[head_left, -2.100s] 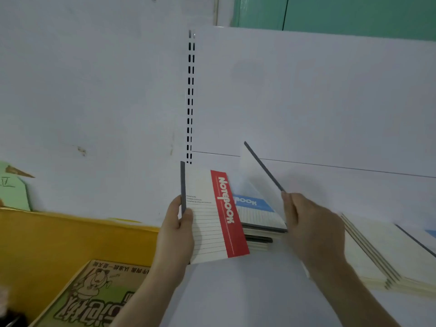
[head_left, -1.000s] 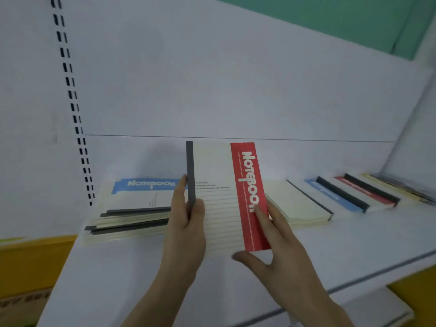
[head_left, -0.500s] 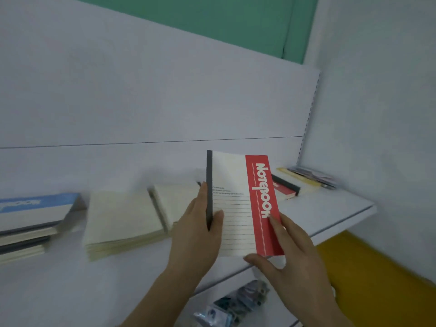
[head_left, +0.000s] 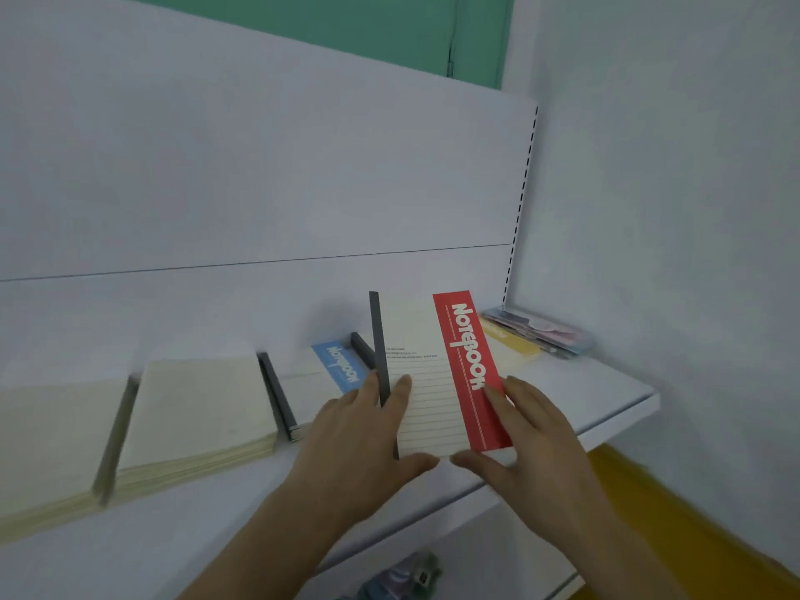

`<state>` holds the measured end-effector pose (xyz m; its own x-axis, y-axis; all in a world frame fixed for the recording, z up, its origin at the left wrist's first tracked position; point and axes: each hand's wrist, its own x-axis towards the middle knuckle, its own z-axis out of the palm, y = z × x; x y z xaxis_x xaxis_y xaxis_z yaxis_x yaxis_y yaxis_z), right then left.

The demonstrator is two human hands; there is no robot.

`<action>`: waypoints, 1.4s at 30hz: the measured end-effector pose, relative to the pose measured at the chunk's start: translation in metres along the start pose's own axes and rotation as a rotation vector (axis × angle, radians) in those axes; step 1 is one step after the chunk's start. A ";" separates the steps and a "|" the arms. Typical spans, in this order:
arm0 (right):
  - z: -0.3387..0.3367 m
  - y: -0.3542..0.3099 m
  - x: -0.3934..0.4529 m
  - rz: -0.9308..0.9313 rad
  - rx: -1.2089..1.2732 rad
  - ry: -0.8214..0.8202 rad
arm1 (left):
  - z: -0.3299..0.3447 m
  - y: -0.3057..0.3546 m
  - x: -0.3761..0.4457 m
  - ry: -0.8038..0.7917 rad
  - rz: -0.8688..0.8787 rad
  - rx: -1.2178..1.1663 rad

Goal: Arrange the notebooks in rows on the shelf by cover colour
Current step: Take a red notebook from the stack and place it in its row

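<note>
While the cream notebook with a red title band and dark grey spine (head_left: 437, 374) was held upright over the front half of the white shelf (head_left: 614, 389), both hands had it. Left hand (head_left: 359, 430) pinched the spine edge: thumb on the lined cover, fingers curled behind. Right hand (head_left: 532, 430) had its fingers lying fairly straight on the red band and its thumb hooked under the bottom edge, so it gripped the lower right corner.

Step in hand, as I read it: carrying this red-cover book to its colour group. No red stack was visible; any such pile may have been hidden behind the held book, can't tell. Next move would call for finding that spot, laying the book flat with its spine matching the neighbours, then releasing both hands.

Counts on the shelf:
- 1 held red-band notebook.
- 2 cream stacks with grey spines at left, the near stack (head_left: 47, 443) blurred, the second stack (head_left: 203, 404) beside it. Books per stack not countable.
- 1 blue-band notebook (head_left: 340, 370) lying flat behind the left hand, just beside the held book.
- 1 yellow-cover notebook (head_left: 513, 346) to the right, possibly a stack.
- 1 clear plastic packet (head_left: 545, 333) in the far right corner, contents unclear.

Below the shelf, some packaged items (head_left: 402, 575) were too blurred to identify.
</note>
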<state>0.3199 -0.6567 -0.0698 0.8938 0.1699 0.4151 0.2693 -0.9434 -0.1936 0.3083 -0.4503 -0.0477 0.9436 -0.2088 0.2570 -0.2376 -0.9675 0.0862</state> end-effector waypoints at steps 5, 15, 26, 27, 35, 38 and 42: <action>0.020 0.029 0.059 -0.080 -0.043 0.006 | 0.022 -0.006 0.054 -0.038 -0.059 0.036; 0.060 0.075 0.147 -0.378 0.061 -0.113 | 0.060 -0.013 0.119 -0.073 -0.196 0.085; 0.094 0.104 0.197 -0.599 -0.021 -0.184 | 0.069 0.012 0.137 -0.114 -0.442 0.145; 0.095 0.105 0.200 -0.606 -0.022 -0.195 | 0.068 0.015 0.138 -0.110 -0.458 0.154; 0.093 0.110 0.212 -0.656 0.032 -0.262 | 0.063 0.019 0.142 -0.114 -0.529 0.082; 0.092 0.113 0.216 -0.682 0.023 -0.306 | 0.061 0.018 0.144 -0.147 -0.544 0.087; 0.092 0.113 0.219 -0.685 0.027 -0.349 | 0.062 0.017 0.146 -0.169 -0.580 0.040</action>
<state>0.5789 -0.7002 -0.0825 0.5841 0.7984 0.1462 0.8085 -0.5882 -0.0182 0.4562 -0.5063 -0.0686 0.9410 0.3378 0.0219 0.3324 -0.9343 0.1289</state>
